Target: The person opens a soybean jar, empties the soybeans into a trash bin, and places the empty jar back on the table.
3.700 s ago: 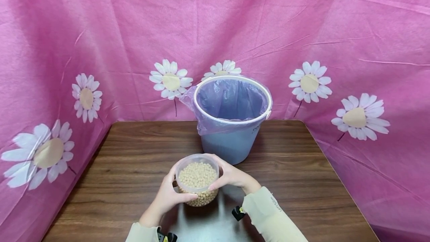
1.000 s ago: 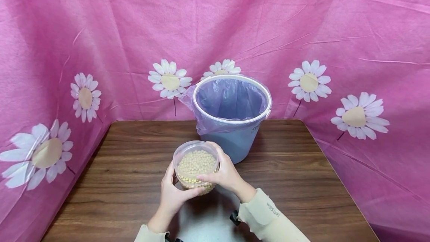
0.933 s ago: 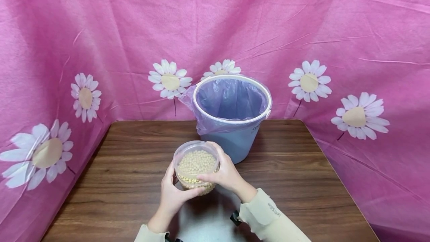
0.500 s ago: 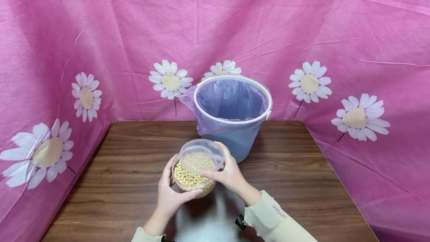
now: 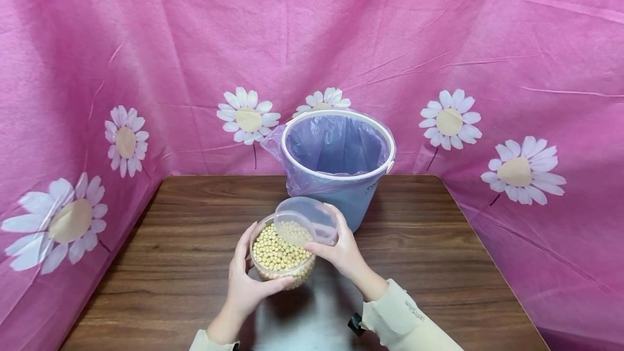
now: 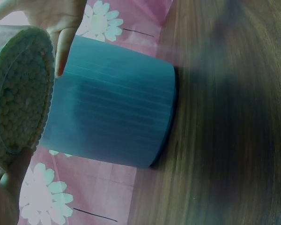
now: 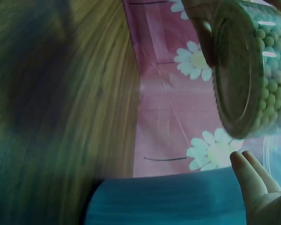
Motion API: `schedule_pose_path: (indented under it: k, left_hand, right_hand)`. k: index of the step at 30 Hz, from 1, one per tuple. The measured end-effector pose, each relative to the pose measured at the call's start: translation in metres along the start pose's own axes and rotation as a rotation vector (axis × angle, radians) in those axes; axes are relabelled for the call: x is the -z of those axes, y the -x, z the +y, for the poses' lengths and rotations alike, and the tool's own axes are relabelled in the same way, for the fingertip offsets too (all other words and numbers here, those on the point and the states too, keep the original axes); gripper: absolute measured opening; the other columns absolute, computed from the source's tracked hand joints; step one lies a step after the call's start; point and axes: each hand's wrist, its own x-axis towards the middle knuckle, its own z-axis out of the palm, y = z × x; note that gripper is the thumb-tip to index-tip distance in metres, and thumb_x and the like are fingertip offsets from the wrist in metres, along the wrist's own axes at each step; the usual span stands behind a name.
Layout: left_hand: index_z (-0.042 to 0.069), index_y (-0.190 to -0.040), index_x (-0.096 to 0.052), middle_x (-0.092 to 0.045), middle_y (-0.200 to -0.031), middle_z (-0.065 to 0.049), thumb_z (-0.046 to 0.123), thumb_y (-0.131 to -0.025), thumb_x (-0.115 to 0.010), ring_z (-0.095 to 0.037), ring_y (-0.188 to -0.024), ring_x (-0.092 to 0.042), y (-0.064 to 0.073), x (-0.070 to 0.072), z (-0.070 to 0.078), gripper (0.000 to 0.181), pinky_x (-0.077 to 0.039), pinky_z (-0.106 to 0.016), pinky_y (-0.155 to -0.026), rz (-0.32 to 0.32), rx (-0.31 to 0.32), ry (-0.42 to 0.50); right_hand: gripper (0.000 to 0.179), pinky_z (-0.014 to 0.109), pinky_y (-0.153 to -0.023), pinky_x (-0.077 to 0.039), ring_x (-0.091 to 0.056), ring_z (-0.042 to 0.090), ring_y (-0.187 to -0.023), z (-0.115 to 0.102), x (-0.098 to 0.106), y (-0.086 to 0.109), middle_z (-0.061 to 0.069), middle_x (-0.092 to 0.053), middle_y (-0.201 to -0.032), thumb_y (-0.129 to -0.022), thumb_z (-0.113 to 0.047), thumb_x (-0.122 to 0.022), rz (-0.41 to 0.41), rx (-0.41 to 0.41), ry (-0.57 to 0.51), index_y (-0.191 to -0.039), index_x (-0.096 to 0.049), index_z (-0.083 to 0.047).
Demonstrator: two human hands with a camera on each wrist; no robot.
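A clear round plastic tub (image 5: 298, 279), nearly full of pale yellow soybeans (image 5: 275, 251), is held above the table. My left hand (image 5: 245, 281) grips it from the left, thumb along the near side and fingers round the far side. The clear lid (image 5: 319, 220) is off the rim on the right, tilted and still overlapping part of the opening in the head view. My right hand (image 5: 345, 251) pinches the lid by its right edge, thumb on top. Both wrist views show the underside of the tub (image 6: 23, 96) raised, with left fingers (image 7: 203, 40) against its base.
Just behind the hands stands a light blue bin (image 5: 348, 205) with a white rim ring and a purple bag liner (image 5: 336, 145). The wood-grain table (image 5: 205, 199) is bordered by pink cloth (image 5: 205, 31) printed with daisies.
Earlier the lid sat on the tub, gripped with it by both hands. The tub rose slightly, then my right hand slid the lid off to the right, uncovering the soybeans.
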Motion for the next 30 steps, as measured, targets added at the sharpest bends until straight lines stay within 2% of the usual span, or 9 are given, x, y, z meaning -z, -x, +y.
schedule_pose_path:
  k: [4,7,12,15,17,24,27,30]
  left_hand:
    - [0.010,-0.149,-0.042,-0.055,-0.143,-0.014,0.003,-0.043,-0.095,0.000,-0.114,-0.057,0.001,0.001,0.000,0.119,-0.049,-0.014,-0.085,0.008,-0.037,-0.009]
    - [0.010,-0.149,-0.042,-0.056,-0.143,-0.013,0.003,-0.043,-0.095,-0.001,-0.116,-0.056,0.000,0.003,0.001,0.119,-0.049,-0.014,-0.085,0.023,-0.058,0.001]
    - [0.007,-0.148,-0.042,-0.056,-0.143,-0.013,-0.001,-0.044,-0.094,-0.001,-0.117,-0.057,-0.004,0.006,0.001,0.117,-0.049,-0.014,-0.085,0.048,-0.089,0.021]
    - [0.005,-0.148,-0.041,-0.055,-0.143,-0.014,-0.003,-0.045,-0.093,-0.001,-0.116,-0.057,-0.007,0.008,0.002,0.116,-0.048,-0.013,-0.084,0.059,-0.106,0.020]
    - [0.004,-0.148,-0.041,-0.055,-0.143,-0.015,-0.004,-0.045,-0.092,-0.001,-0.116,-0.057,-0.010,0.010,0.003,0.115,-0.048,-0.013,-0.084,0.064,-0.114,0.022]
    - [0.007,-0.148,-0.041,-0.054,-0.143,-0.017,-0.009,-0.047,-0.090,-0.001,-0.115,-0.058,-0.021,0.015,0.010,0.113,-0.048,-0.013,-0.085,0.077,-0.118,0.034]
    - [0.006,-0.148,-0.041,-0.054,-0.144,-0.017,-0.011,-0.048,-0.089,-0.003,-0.115,-0.058,-0.027,0.017,0.014,0.112,-0.047,-0.013,-0.087,0.079,-0.128,0.051]
    - [0.004,-0.147,-0.041,-0.053,-0.143,-0.018,-0.014,-0.049,-0.088,-0.006,-0.119,-0.056,-0.032,0.018,0.018,0.111,-0.045,-0.014,-0.094,0.078,-0.148,0.075]
  right_hand:
    - [0.084,0.025,-0.084,-0.057,-0.062,0.005,-0.108,0.004,0.007,0.009,0.026,-0.035,-0.153,-0.077,-0.004,-0.079,0.059,-0.021,-0.097,-0.145,-0.030,0.004]
    - [0.086,0.024,-0.085,-0.057,-0.062,0.007,-0.108,0.008,0.012,0.016,0.021,-0.037,-0.151,-0.077,-0.001,-0.077,0.100,-0.020,-0.148,-0.147,-0.028,0.006]
    - [0.080,0.023,-0.087,-0.056,-0.067,0.009,-0.107,0.017,0.022,0.027,0.001,-0.049,-0.143,-0.079,0.002,-0.073,0.110,0.097,-0.181,-0.144,-0.028,0.010]
    - [0.077,0.021,-0.089,-0.055,-0.069,0.010,-0.107,0.022,0.028,0.031,-0.003,-0.054,-0.142,-0.079,0.004,-0.071,0.112,0.164,-0.166,-0.143,-0.029,0.011]
    - [0.077,0.018,-0.090,-0.053,-0.068,0.008,-0.107,0.025,0.032,0.034,-0.003,-0.055,-0.141,-0.077,0.005,-0.072,0.137,0.161,-0.118,-0.143,-0.031,0.010]
    - [0.082,0.018,-0.093,-0.049,-0.063,0.008,-0.114,0.039,0.038,0.044,0.025,-0.053,-0.139,-0.075,0.002,-0.077,0.092,0.019,0.060,-0.144,-0.033,0.005]
    - [0.083,0.018,-0.095,-0.047,-0.061,0.003,-0.115,0.047,0.039,0.047,0.023,-0.055,-0.138,-0.073,-0.002,-0.080,0.104,-0.018,0.143,-0.144,-0.036,-0.001]
    - [0.086,0.020,-0.099,-0.043,-0.060,0.002,-0.115,0.055,0.040,0.048,0.016,-0.056,-0.140,-0.071,-0.008,-0.085,0.138,-0.056,0.237,-0.144,-0.039,-0.006]
